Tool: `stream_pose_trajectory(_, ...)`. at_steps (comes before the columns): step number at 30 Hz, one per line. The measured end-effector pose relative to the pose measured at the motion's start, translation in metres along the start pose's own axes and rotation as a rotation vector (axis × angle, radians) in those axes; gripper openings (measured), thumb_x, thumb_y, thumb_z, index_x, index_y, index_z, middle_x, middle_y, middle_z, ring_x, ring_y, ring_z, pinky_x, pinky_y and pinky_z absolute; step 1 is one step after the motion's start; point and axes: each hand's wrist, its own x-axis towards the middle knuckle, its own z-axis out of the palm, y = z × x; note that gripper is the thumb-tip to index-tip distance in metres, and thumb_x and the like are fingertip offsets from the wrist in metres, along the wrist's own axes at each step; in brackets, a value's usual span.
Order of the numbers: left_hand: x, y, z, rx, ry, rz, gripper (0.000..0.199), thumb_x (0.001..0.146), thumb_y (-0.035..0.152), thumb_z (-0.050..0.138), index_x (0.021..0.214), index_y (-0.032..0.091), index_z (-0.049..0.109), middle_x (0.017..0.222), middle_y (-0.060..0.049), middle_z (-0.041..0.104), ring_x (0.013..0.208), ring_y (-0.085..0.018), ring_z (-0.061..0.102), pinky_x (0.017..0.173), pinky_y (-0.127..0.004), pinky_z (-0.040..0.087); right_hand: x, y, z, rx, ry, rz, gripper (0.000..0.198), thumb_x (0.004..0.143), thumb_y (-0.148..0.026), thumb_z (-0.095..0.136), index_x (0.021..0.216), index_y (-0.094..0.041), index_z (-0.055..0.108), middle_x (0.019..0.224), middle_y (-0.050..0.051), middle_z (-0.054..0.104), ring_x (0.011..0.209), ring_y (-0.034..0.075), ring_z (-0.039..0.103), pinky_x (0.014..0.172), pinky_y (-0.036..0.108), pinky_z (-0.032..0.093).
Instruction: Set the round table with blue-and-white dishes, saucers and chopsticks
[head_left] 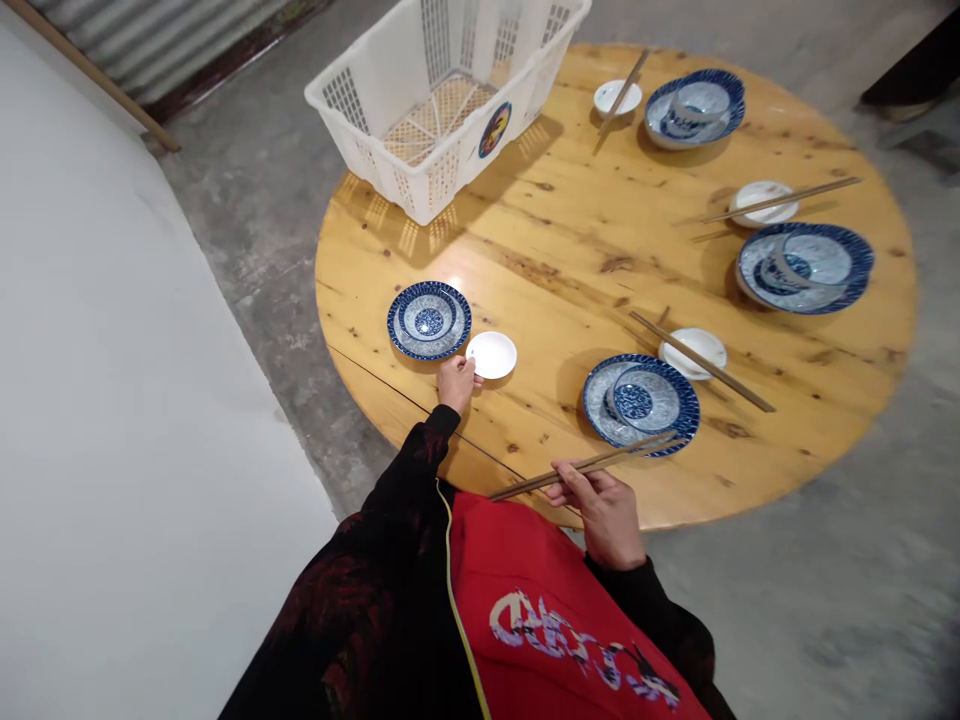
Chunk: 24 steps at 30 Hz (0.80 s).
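My left hand [457, 383] is closed on the edge of a small white dish [492, 356], with thumb and fingers at its lower left rim. Just beyond it lies a blue-and-white plate [401, 342] with a patterned bowl [428, 318] on it. A pair of brown chopsticks [525, 486] is pinched in my right hand [596, 508], over the near edge of the round wooden table [547, 270]. The chopstick tips overlap the near side of another blue-and-white plate [684, 415], which carries a bowl [637, 397].
A white plastic basket [420, 185] stands at the table's far left. Around the right side are several place settings, including a dish [709, 347] with chopsticks across it, a plate with a bowl [847, 260], and another plate [664, 135]. A white surface [135, 400] is at left.
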Motion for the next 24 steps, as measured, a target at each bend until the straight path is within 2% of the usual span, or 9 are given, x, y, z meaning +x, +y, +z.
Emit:
stream_pose_trajectory(10, 0.000, 0.002, -0.001, -0.003, -0.015, 0.016, 0.022, 0.088, 0.023, 0.062, 0.068, 0.015, 0.060, 0.054, 0.000, 0.063, 0.051, -0.013, 0.066, 0.050, -0.019, 0.051, 0.005, 0.001, 0.013, -0.062, -0.078, -0.013, 0.058, 0.058, -0.069, 0.082, 0.075, -0.015, 0.069, 0.058, 0.007, 0.069, 0.049, 0.019, 0.064, 0.051, 0.030, 0.057)
stream_pose_trajectory(17, 0.003, 0.004, -0.001, -0.006, -0.020, 0.000, 0.020, 0.089, 0.024, 0.060, 0.071, 0.015, 0.060, 0.055, 0.000, 0.062, 0.051, -0.012, 0.064, 0.050, -0.019, 0.051, 0.008, 0.000, 0.018, -0.028, -0.092, 0.022, 0.059, 0.054, -0.067, 0.084, 0.078, -0.015, 0.069, 0.056, 0.004, 0.067, 0.048, 0.017, 0.063, 0.050, 0.029, 0.057)
stream_pose_trajectory(22, -0.015, 0.003, -0.020, 0.060, -0.005, 0.017, 0.026, 0.090, 0.037, 0.060, 0.073, 0.018, 0.056, 0.060, 0.000, 0.063, 0.048, -0.011, 0.060, 0.050, -0.021, 0.048, 0.016, -0.006, 0.021, -0.026, -0.125, 0.032, 0.058, 0.053, -0.065, 0.085, 0.076, -0.015, 0.068, 0.055, 0.004, 0.067, 0.049, 0.017, 0.063, 0.049, 0.028, 0.056)
stream_pose_trajectory(24, -0.036, 0.002, -0.036, 0.146, -0.110, 0.063, 0.030, 0.089, 0.042, 0.058, 0.069, 0.020, 0.056, 0.056, 0.001, 0.060, 0.048, -0.011, 0.057, 0.051, -0.021, 0.045, 0.025, -0.009, 0.022, -0.024, -0.150, 0.026, 0.056, 0.053, -0.063, 0.086, 0.074, -0.014, 0.067, 0.055, 0.005, 0.067, 0.049, 0.017, 0.063, 0.048, 0.027, 0.055)
